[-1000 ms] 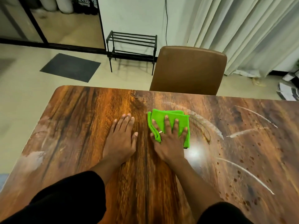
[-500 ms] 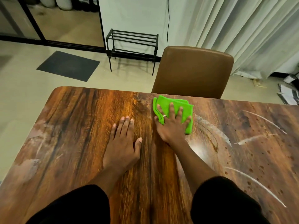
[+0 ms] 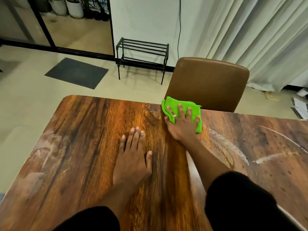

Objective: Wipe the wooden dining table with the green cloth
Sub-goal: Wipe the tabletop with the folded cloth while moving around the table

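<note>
The wooden dining table (image 3: 80,155) fills the lower part of the view, dark brown with whitish smears on its right side and left edge. A folded green cloth (image 3: 173,105) lies at the table's far edge, in front of the chair. My right hand (image 3: 182,124) presses flat on the cloth with fingers spread, arm stretched forward. My left hand (image 3: 133,157) rests flat on the bare table top, nearer to me and left of the cloth, holding nothing.
A brown leather chair (image 3: 208,84) stands pushed against the far table edge, right behind the cloth. Beyond it are a black metal rack (image 3: 142,55), a dark floor mat (image 3: 76,72) and pale curtains (image 3: 258,39). Papers (image 3: 300,107) lie on the floor at right.
My right hand has pushed the green cloth away from me, from the table's middle to its far edge. My left hand has stayed flat in about the same place.
</note>
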